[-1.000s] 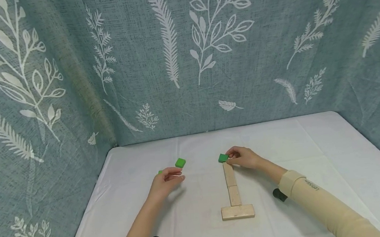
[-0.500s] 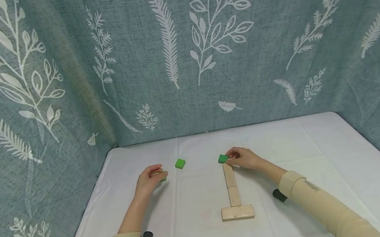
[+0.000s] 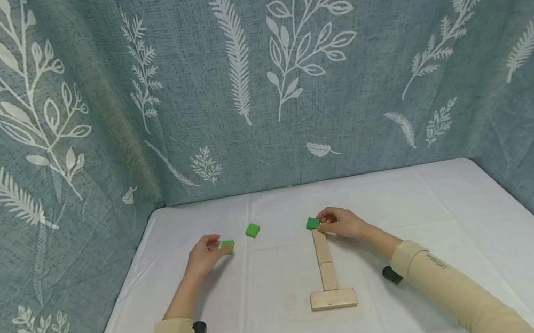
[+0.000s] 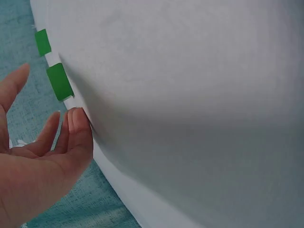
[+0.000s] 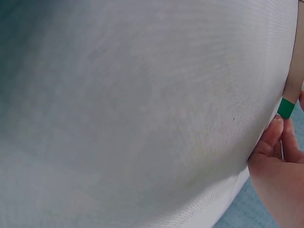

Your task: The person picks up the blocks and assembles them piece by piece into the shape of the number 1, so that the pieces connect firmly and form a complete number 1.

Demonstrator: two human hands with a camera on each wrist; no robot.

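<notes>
My right grip (image 3: 342, 222) pinches the dark green block (image 3: 312, 223) at the far wooden block's (image 3: 321, 247) far end; the middle wooden block (image 3: 328, 276) and crosswise wooden block (image 3: 333, 299) follow nearer me. My left grip (image 3: 203, 254), fingers parted, is at a light green block (image 3: 228, 243) toward the tabletop's (image 3: 279, 288) left edge. Another green block (image 3: 252, 230) lies nearer the far edge. The wooden line looks laid; both lighter blocks sit apart from it.

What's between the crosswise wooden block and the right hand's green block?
The head view shows a farther wooden block and a nearer wooden block, end to end.
</notes>
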